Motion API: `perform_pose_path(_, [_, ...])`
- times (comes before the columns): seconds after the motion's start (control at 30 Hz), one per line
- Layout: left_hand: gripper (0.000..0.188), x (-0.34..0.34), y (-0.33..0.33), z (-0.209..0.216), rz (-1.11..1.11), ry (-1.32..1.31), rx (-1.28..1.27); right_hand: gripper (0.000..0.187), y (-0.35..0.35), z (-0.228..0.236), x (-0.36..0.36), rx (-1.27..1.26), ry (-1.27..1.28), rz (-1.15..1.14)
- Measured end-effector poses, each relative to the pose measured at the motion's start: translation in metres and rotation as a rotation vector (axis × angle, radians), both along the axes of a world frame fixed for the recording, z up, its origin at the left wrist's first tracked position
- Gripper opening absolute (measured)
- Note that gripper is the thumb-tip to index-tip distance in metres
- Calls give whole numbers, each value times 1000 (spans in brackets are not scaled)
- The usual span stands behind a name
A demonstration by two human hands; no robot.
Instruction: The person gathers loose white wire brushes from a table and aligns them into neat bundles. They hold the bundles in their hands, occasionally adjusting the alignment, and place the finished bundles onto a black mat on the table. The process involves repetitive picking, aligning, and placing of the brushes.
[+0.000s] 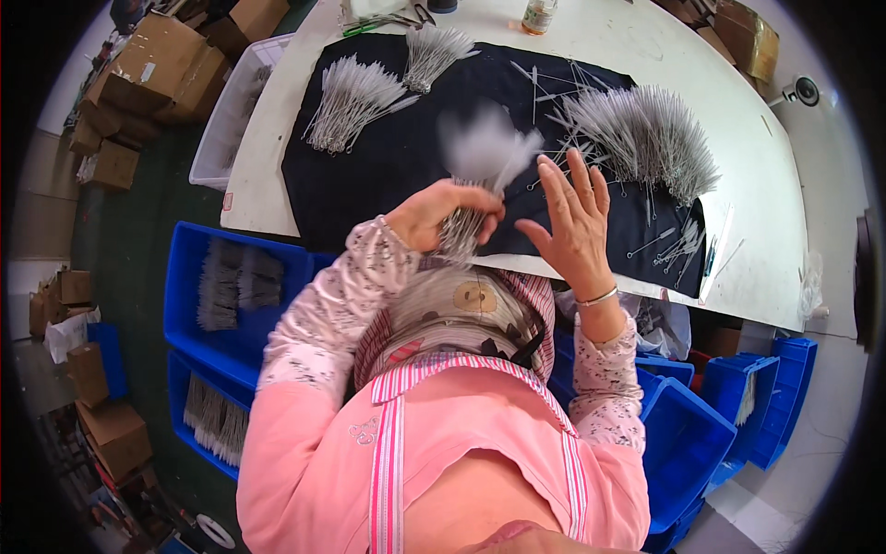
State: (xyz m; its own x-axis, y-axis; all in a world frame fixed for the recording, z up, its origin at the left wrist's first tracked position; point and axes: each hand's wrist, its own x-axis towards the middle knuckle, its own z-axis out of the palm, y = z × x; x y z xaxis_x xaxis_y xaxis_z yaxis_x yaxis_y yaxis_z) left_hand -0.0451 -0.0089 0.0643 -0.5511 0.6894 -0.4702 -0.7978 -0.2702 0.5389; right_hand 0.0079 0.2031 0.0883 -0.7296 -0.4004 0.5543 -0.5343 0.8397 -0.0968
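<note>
My left hand (pixel 436 210) is closed round a bundle of small wire brushes (pixel 487 146) with white bristles. Their looped wire ends hang below the fist, and the bristle ends are smeared by motion. To the right of the bundle, my right hand (pixel 574 220) has its fingers spread and holds nothing. Just beyond it lies a large pile of similar brushes (pixel 646 134), with loose ones scattered along its left side. A few more loose brushes (pixel 683 247) lie near the cloth's right corner. Two sorted bunches, a wider brush bunch (pixel 353 100) and a smaller brush bunch (pixel 434 54), rest at the far left.
A dark cloth (pixel 369 189) covers much of the white table (pixel 761 194). At the back edge stand a small bottle (pixel 539 16) and green-handled tool (pixel 369 28). Blue bins (pixel 221 342) with brushes sit at my left; more blue bins (pixel 683 434) stand at right.
</note>
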Motion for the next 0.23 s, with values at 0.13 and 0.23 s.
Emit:
perform_pose_path(0.13, [12, 23, 5, 19, -250, 1, -177, 58, -15, -2, 0, 200, 25, 246])
perform_pose_path(0.23, [18, 28, 4, 33, -349, 30, -174, 54, -25, 0, -1, 292, 94, 218])
